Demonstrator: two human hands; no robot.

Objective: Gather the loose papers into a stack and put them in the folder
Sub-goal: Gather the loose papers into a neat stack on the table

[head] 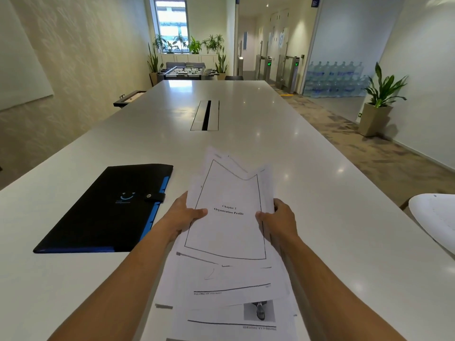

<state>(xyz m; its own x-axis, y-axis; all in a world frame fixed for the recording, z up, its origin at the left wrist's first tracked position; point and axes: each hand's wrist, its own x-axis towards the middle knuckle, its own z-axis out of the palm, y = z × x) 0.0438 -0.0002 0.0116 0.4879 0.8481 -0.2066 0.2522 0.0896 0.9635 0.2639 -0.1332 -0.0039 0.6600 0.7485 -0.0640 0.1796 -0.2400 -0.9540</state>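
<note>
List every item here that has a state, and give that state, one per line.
papers: held up in both hands, edges uneven, not yet squared
folder: flat on the table, closed, snap strap fastened
left hand: grips the papers' left edge
right hand: grips the papers' right edge
table hatch: partly open, dark slot showing

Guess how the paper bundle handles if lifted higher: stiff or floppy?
Likely floppy: the top sheet's far edge already sags in the papers. Sheets are fanned unevenly, so some may slip out. The left hand and right hand grip only the side edges.
</note>
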